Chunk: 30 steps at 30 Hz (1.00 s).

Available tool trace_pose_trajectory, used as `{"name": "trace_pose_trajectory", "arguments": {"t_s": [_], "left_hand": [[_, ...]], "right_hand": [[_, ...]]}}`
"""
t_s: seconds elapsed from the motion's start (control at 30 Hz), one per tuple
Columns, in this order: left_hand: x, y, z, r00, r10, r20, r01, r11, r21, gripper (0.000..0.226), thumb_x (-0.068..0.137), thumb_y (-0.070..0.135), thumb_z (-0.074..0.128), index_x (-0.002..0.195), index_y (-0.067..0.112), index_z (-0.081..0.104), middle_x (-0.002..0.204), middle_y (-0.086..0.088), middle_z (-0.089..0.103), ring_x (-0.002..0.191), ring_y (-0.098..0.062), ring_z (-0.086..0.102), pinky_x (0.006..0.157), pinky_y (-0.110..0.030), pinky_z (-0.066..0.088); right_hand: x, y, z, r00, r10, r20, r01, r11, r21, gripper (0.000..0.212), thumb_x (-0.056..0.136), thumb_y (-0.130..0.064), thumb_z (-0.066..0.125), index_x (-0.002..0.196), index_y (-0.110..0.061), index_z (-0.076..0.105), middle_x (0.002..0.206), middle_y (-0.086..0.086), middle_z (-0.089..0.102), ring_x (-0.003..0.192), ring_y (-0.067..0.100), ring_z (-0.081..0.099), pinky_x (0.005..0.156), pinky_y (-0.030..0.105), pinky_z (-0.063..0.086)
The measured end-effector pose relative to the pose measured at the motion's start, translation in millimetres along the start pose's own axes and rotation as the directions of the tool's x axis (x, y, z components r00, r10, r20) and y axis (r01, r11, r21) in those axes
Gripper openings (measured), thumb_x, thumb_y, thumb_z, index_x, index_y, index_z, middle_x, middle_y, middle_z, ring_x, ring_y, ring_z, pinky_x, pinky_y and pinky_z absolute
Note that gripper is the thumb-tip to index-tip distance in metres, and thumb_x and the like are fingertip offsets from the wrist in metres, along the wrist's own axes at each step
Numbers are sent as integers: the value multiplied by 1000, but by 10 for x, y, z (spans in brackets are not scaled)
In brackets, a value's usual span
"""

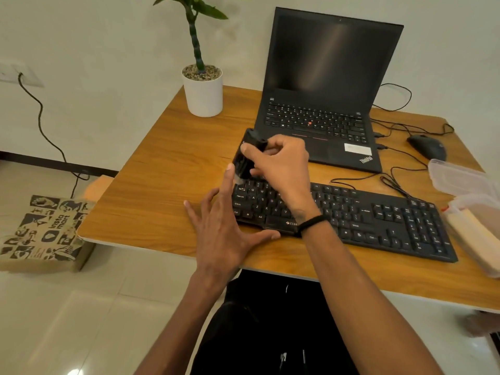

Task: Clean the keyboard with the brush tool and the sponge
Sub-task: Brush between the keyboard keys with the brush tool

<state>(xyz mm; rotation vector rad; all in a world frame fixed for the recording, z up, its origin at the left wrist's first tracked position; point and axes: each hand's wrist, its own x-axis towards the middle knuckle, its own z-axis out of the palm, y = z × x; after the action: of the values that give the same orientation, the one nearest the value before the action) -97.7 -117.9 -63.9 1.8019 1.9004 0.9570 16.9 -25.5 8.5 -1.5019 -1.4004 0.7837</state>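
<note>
We've got the right hand (278,161) wrapped round the black brush tool (247,155), tilted so its pale bristles land on the top-left keys of the keyboard (378,217), which looks like the starting corner. The left hand (224,228) lies flat with fingers spread against the keyboard's left end, probably to stop it sliding (thumb along the front edge). No sponge that we can pick out, maybe inside the plastic container (465,182) on the right.

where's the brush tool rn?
Head view, centre: the brush tool is gripped in the right hand, its tip at the keyboard's top-left corner, just in front of the laptop.
</note>
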Motion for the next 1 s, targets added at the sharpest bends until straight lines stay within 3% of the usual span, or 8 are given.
{"name": "trace_pose_trajectory", "arguments": {"t_s": [0.03, 0.2, 0.33, 0.43, 0.5, 0.67, 0.83, 1.0], "left_hand": [[0, -4, 0, 1000, 1, 1, -1, 1000, -1, 157, 46, 81, 85, 157, 49, -21, 156, 2, 47, 150, -22, 30, 122, -72, 1], [7, -12, 5, 1000, 2, -1, -2, 1000, -10, 155, 45, 83, 81, 155, 51, -23, 154, -2, 49, 150, -25, 31, 122, -73, 2], [6, -25, 17, 1000, 15, -11, -15, 1000, -20, 154, 46, 84, 80, 156, 50, -22, 153, -2, 49, 149, -25, 32, 122, -73, 2], [4, -23, 9, 1000, 22, -23, -22, 999, -29, 153, 46, 85, 78, 156, 50, -22, 149, -4, 53, 148, -26, 34, 122, -72, 2], [1, -12, 8, 999, 23, -25, -24, 999, -29, 153, 45, 84, 78, 155, 50, -23, 148, -5, 54, 147, -26, 35, 121, -73, 3], [-4, -4, 10, 1000, 25, -20, -25, 999, -32, 151, 46, 84, 77, 156, 50, -21, 149, -6, 54, 148, -28, 34, 121, -74, 2], [-22, 18, -12, 999, 43, -17, -43, 998, -34, 150, 47, 85, 76, 159, 47, -17, 154, -7, 49, 150, -31, 32, 119, -77, 2], [-30, 63, -9, 999, 48, 6, -48, 999, -6, 148, 49, 83, 77, 161, 43, -11, 157, -10, 45, 151, -33, 29, 118, -77, 1]], "right_hand": [[-5, 29, -43, 1000, 27, -7, -27, 999, 28, 28, 80, -38, 86, 86, -14, 74, 71, 0, 75, 62, 11, 76, 65, 43, 65], [-22, 224, -352, 988, -32, -152, 7, 987, -162, 24, 81, -42, 86, 83, -22, 72, 71, -9, 71, 65, 7, 74, 60, 35, 64], [-33, 332, -739, 976, -78, -201, 21, 962, -271, 24, 82, -42, 85, 91, -23, 73, 74, -13, 69, 67, 3, 72, 64, 31, 64], [-58, 429, -1068, 961, -101, -259, -11, 917, -399, 30, 85, -39, 83, 103, -17, 74, 81, -15, 67, 68, -3, 64, 62, 15, 56], [-88, 490, -1300, 947, -121, -297, -37, 878, -476, 33, 86, -40, 81, 107, -15, 74, 88, -8, 70, 71, -1, 62, 61, 11, 50], [-163, 564, -1740, 911, -149, -385, -102, 823, -559, 35, 85, -42, 82, 105, -14, 77, 92, 0, 77, 77, 9, 66, 72, 33, 61], [-300, 543, -2107, 879, -98, -467, -121, 901, -417, 45, 83, -46, 82, 115, -15, 76, 90, -6, 72, 83, 5, 66, 78, 25, 56], [-476, 683, -2443, 826, -107, -553, -177, 882, -436, 43, 81, -52, 79, 111, -22, 77, 96, -5, 77, 86, 9, 72, 91, 40, 59]]}}
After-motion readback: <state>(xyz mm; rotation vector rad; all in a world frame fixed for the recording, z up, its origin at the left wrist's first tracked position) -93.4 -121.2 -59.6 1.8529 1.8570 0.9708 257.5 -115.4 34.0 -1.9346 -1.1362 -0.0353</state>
